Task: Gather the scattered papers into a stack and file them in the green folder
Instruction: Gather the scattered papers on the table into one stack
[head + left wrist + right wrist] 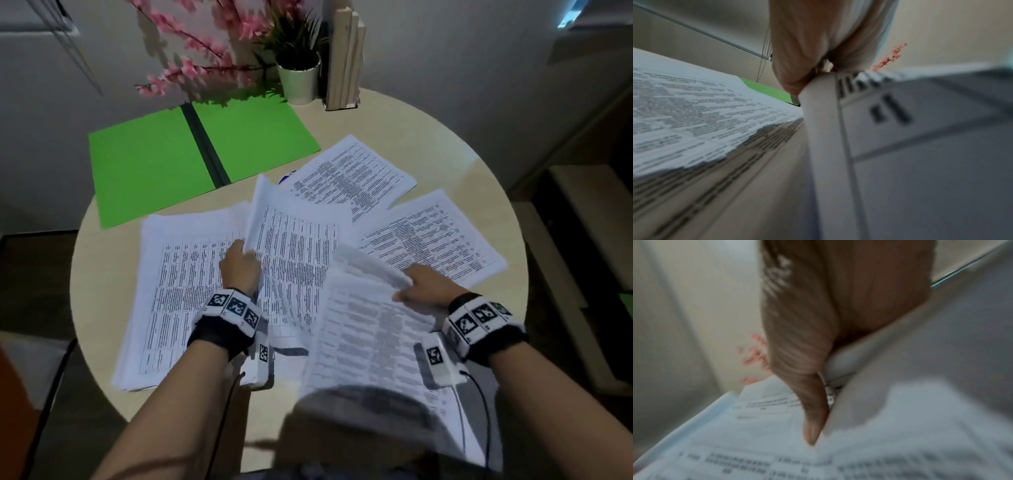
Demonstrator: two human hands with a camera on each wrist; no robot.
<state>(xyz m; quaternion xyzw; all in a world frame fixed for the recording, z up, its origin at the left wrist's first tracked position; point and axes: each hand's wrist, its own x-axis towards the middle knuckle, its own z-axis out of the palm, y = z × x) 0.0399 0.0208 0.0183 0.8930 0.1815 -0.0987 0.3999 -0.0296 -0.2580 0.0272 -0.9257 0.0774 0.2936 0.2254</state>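
One sheaf of papers [294, 246] is pinched by the left hand [239, 265], another [370, 329] by the right hand [423, 286], probably for merging; the green folder [144, 161] is laid open at the desk's [455, 157] far-left edge.

head view: dim room, light falling from above onto the round table [445, 137], which reads brighter than the dark surroundings. green folder [144, 161] looks oversaturated. the pink blossoms [191, 68] throw soft shadows on the wall. strong wide-angle bending and darkening at the edges. printed text on the papers [346, 171] is soft; the nearest sheet is motion-blurred.

left wrist view: left hand [813, 48] and the sheet it pinches are out of focus; only the left-side text is sharp.

right wrist view: heavy motion blur throughout, right hand [818, 337] smeared, text barely legible.
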